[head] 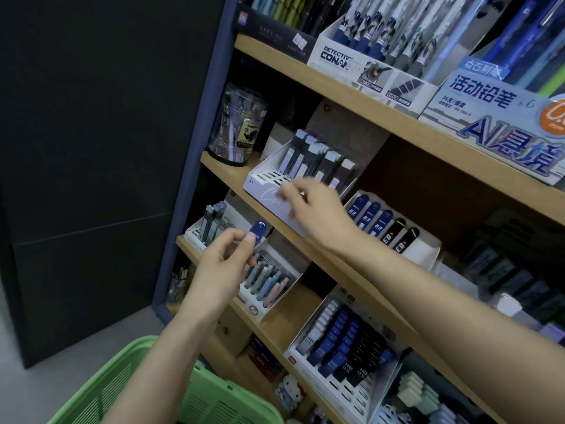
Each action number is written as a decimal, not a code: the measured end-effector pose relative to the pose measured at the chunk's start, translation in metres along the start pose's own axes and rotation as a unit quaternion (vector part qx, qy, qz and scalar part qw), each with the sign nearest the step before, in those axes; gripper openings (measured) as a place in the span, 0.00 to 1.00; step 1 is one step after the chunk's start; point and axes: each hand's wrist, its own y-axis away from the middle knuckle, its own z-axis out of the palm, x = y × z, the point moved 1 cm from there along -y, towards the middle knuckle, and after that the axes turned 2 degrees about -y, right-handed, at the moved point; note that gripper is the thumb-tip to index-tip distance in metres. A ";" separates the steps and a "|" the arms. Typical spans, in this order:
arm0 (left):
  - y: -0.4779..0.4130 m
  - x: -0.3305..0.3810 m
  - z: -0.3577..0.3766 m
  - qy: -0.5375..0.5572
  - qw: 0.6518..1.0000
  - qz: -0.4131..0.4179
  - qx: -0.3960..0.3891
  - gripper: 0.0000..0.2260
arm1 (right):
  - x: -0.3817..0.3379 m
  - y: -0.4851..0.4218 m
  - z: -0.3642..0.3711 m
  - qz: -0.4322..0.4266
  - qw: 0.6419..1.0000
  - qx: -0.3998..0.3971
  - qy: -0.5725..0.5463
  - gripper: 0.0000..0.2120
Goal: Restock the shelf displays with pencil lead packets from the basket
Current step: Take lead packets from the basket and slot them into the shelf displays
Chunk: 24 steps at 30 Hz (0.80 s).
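Small dark-blue plastic lead packet is pinched by L hand. R hand is seen at white cardboard display tray on wooden shelf; grip blurred, can't be told.

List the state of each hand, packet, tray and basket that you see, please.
left hand: pinches the blue lead packet in front of the shelves.
blue lead packet: held in the air, not in any tray.
right hand: at the white display tray's front; blurred, grip unclear.
white display tray: front slots empty, back rows filled.
green basket: below the arms, contents hidden.
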 end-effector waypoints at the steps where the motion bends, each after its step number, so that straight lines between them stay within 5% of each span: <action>1: 0.001 0.002 0.001 -0.001 1.000 -0.002 -0.004 0.10 | -0.004 0.012 0.003 0.015 0.998 -0.050 -0.032 0.18; 4: 0.006 0.006 0.006 0.018 1.000 -0.011 -0.013 0.12 | -0.009 0.037 0.007 0.050 0.980 -0.140 -0.129 0.17; 8: 0.010 0.003 0.011 -0.026 0.999 0.002 -0.038 0.11 | -0.004 0.051 0.004 0.120 0.941 -0.149 -0.280 0.12; 14: 0.019 -0.003 0.019 -0.035 0.996 0.047 -0.060 0.04 | 0.006 0.075 -0.018 0.112 0.942 -0.087 -0.305 0.09; 24: 0.034 -0.002 0.057 -0.061 0.989 0.099 -0.096 0.09 | 0.033 0.130 -0.056 0.110 0.952 -0.053 -0.282 0.02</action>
